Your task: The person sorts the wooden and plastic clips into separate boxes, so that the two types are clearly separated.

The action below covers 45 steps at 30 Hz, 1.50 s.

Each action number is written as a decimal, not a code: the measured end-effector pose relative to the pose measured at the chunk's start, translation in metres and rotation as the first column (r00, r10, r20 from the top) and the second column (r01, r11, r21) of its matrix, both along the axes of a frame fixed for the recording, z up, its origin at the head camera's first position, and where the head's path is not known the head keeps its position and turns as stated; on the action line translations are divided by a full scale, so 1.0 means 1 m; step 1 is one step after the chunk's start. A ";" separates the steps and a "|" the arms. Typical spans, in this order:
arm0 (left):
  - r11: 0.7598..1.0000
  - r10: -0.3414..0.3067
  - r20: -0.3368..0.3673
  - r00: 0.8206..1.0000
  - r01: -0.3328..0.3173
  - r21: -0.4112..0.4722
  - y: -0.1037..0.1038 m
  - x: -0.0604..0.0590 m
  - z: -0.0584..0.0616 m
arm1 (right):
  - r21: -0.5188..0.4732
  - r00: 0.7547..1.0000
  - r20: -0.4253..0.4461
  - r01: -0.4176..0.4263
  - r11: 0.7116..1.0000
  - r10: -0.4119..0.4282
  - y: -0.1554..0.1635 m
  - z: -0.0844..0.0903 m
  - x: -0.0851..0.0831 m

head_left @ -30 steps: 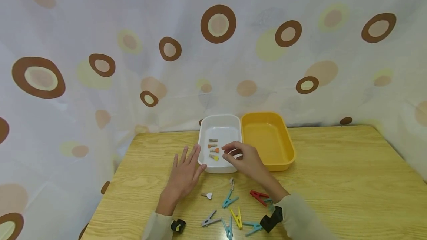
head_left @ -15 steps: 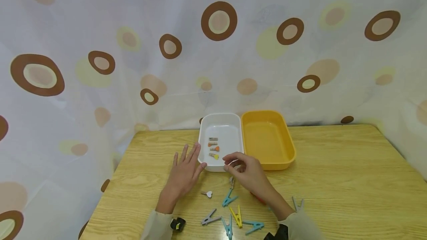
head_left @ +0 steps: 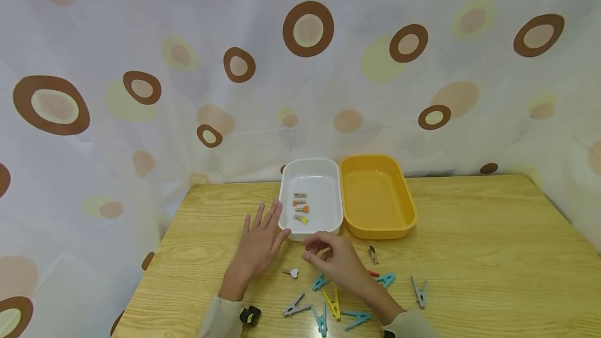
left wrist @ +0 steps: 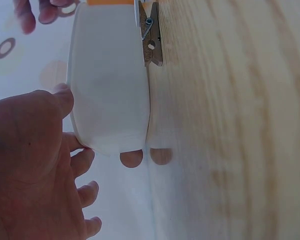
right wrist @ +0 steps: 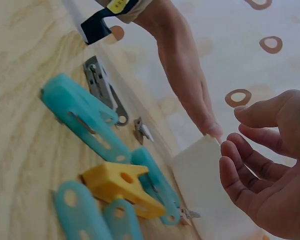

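Wooden clothespins [head_left: 302,209]: four in a rough column inside the smooth white tray [head_left: 328,197], some heart-tipped, at eleven o'clock from the right hand [head_left: 339,261]. Of the two hands, right loosely curled above the bench [head_left: 469,254], no grip visible; left hand [head_left: 257,246] at eight o'clock, fingers extended against the tray's rim, probably for steadiness. Glossy yellow tray [head_left: 375,192] at three o'clock, alongside the white. V-shaped plastic pegs [right wrist: 112,187] mostly around six o'clock, on grained wood.

spotted pale backdrop [head_left: 347,85] behind woodgrain table [head_left: 493,254]
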<state>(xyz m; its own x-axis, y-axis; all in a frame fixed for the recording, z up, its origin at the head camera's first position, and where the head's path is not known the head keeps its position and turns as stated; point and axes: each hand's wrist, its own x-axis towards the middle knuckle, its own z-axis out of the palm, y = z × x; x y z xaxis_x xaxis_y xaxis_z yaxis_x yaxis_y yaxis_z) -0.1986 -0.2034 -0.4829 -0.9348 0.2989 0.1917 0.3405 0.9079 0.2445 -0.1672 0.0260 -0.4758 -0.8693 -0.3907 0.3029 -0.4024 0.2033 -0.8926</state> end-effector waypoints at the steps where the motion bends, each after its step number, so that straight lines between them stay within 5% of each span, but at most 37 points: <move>1: 1.000 0.000 0.000 1.000 0.000 0.000 0.000 0.000 0.000 | 0.006 1.000 0.009 -0.011 1.000 0.011 -0.002 -0.002 0.001; 15: 1.000 0.000 -0.011 1.000 0.000 0.001 -0.001 -0.001 0.000 | 0.196 0.998 -0.002 -0.068 0.978 0.069 -0.024 -0.022 0.009; 27: 1.000 -0.002 0.006 1.000 0.002 0.005 0.003 -0.003 0.003 | 0.361 0.997 -0.069 0.004 0.933 0.022 -0.030 -0.023 0.012; 45: 1.000 0.007 0.013 1.000 -0.007 0.005 0.000 -0.001 0.000 | 0.310 0.998 -0.058 -0.013 0.951 0.033 -0.027 -0.022 0.013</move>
